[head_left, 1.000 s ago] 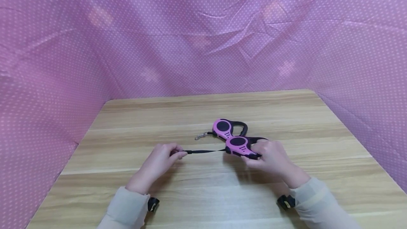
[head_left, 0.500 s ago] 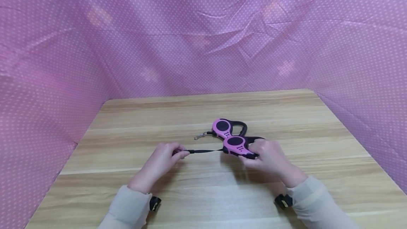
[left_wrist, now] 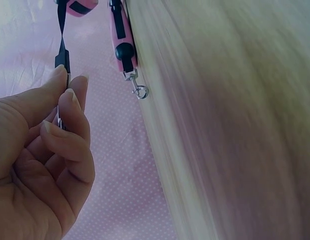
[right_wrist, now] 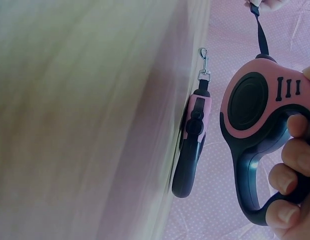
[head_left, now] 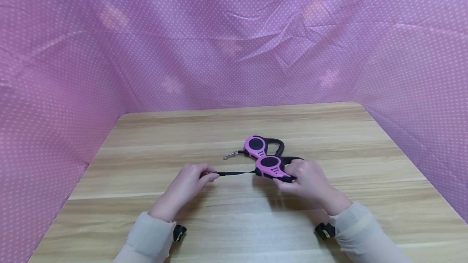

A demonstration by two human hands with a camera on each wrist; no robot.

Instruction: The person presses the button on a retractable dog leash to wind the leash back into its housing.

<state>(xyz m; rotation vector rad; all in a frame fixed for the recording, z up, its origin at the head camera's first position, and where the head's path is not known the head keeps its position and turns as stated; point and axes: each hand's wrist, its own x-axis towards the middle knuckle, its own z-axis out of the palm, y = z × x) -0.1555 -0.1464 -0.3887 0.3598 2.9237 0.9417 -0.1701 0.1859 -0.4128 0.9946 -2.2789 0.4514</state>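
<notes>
My right hand [head_left: 310,180] grips the black handle of a pink and black retractable dog leash [head_left: 269,164], its fingers curled through the loop in the right wrist view. From that leash a short black strap [head_left: 239,173] runs out, slightly twisted, to my left hand [head_left: 188,182]. Thumb and fingertips there pinch the strap's end, where a bit of metal clip [left_wrist: 61,122] shows; the fingers hide most of it. Just behind lies a second, matching retractable leash [head_left: 255,144] on the table, touched by neither hand, its silver clip [head_left: 230,156] pointing left.
The wood-grain table [head_left: 234,230] reaches forward to a pink dotted cloth [head_left: 204,52] that hangs behind it and along both sides. In the head view the held leash overlaps the front of the lying one. Black wrist devices [head_left: 179,233] sit below both sleeves.
My hands have come slightly closer together. The held leash has shifted a little left, my left hand a little right, and the strap between them looks shorter. The second leash stays put.
</notes>
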